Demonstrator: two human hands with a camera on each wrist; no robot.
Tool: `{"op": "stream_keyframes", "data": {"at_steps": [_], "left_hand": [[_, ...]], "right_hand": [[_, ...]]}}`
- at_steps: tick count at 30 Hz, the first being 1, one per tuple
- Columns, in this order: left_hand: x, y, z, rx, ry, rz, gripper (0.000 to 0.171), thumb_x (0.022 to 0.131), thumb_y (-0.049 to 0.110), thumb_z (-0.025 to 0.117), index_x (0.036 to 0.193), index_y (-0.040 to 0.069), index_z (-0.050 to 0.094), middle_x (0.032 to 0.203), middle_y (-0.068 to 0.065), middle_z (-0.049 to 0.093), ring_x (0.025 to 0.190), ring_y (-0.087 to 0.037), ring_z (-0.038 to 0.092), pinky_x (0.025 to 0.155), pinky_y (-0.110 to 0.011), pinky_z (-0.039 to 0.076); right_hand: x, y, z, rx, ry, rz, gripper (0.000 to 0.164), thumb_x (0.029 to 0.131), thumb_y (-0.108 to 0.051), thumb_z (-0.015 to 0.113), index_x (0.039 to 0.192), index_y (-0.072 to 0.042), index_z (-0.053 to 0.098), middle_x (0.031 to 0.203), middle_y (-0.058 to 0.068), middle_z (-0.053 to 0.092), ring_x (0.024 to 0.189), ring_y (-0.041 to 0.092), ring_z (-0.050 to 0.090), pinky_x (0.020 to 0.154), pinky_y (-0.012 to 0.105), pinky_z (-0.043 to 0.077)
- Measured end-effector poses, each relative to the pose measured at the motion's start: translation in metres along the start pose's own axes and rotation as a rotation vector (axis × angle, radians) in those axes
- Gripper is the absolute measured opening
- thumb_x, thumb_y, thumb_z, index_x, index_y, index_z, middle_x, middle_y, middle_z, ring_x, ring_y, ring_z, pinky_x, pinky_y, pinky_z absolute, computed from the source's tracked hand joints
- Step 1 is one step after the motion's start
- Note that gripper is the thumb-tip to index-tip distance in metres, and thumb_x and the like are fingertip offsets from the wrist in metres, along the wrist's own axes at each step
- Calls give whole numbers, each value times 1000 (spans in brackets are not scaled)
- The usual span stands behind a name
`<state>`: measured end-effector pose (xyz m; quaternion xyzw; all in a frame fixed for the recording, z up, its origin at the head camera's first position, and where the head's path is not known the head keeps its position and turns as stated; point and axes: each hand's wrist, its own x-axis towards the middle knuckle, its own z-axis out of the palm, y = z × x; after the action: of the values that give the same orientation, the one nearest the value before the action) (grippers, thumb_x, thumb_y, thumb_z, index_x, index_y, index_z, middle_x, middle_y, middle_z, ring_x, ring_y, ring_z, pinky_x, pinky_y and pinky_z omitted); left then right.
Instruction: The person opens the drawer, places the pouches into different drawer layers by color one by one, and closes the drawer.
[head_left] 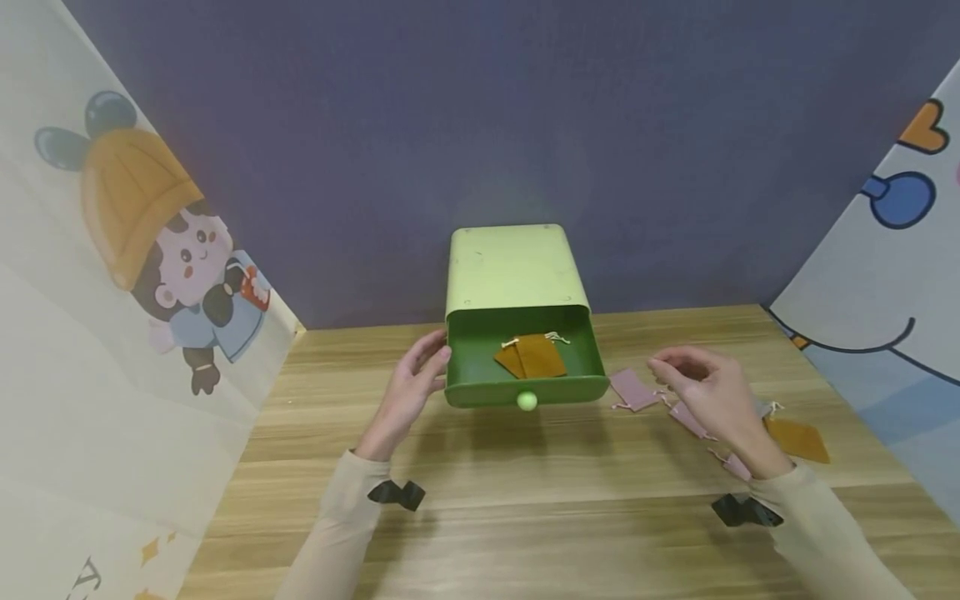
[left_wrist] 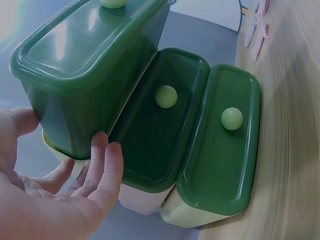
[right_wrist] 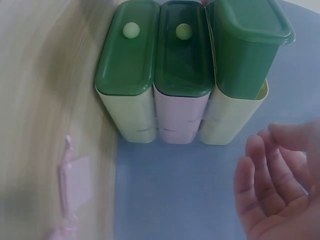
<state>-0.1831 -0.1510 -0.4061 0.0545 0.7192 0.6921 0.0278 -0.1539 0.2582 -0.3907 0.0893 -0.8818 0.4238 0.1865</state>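
Observation:
A small drawer cabinet (head_left: 517, 267) with a pale yellow-green top stands against the back wall, its green top drawer (head_left: 480, 395) pulled out. Two mustard-brown drawstring pouches (head_left: 543, 357) lie inside that drawer. My left hand (head_left: 408, 379) is at the drawer's left side, fingertips right at its wall, with fingers loosely bent. To the right of the drawer, my right hand (head_left: 705, 392) hovers over the table, loosely curled and holding nothing. Near it lie pink pouches (head_left: 633, 389), a mostly hidden grey pouch (head_left: 763, 408) and another brown pouch (head_left: 798, 440).
Two closed green drawers with round knobs, the middle one (left_wrist: 150, 140) and the lowest one (left_wrist: 217, 170), sit below the pulled-out drawer. The wooden table (head_left: 540, 533) meets a dark blue back wall (head_left: 517, 108). Cartoon-printed panels stand at both sides.

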Motion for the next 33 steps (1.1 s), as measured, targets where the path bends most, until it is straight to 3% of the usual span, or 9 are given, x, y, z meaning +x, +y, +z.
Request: {"op": "stream_keyframes", "data": {"at_steps": [3,9,18,26,33], "left_hand": [[0,0,0,-5,-2,5,58,112,28,56,163,7,38,166,-17,44,141,-40,56,117,-57,50],[0,1,0,-6,-1,5,58,112,28,56,163,7,39,166,-17,44,140,-39,57,116,-55,52],[0,1,0,3,-5,8,58,112,29,56,163,7,38,166,-17,45,140,-39,57,116,-54,53],[0,0,0,8,5,10,57,112,27,55,163,7,39,166,-18,45,140,-39,56,116,-56,52],[0,-1,0,-1,1,14,58,112,27,56,163,6,38,166,-18,45,140,-40,56,115,-54,53]], "right_hand": [[-4,5,-2,5,-19,34,15,100,-22,77,107,-9,81,91,-23,75,78,-5,68,70,9,54],[-12,16,-7,-23,-63,82,24,104,-28,71,117,-10,79,91,-17,78,80,-4,69,66,13,55],[-22,40,-18,6,-83,141,29,105,-23,69,125,-2,74,85,-25,74,76,-4,69,59,18,56],[-31,52,-30,39,-104,202,39,108,-28,66,129,5,69,89,-18,77,80,0,72,64,20,61],[-36,72,-41,41,-121,281,50,108,-34,65,135,8,64,91,-31,72,81,-1,72,66,23,62]]}}
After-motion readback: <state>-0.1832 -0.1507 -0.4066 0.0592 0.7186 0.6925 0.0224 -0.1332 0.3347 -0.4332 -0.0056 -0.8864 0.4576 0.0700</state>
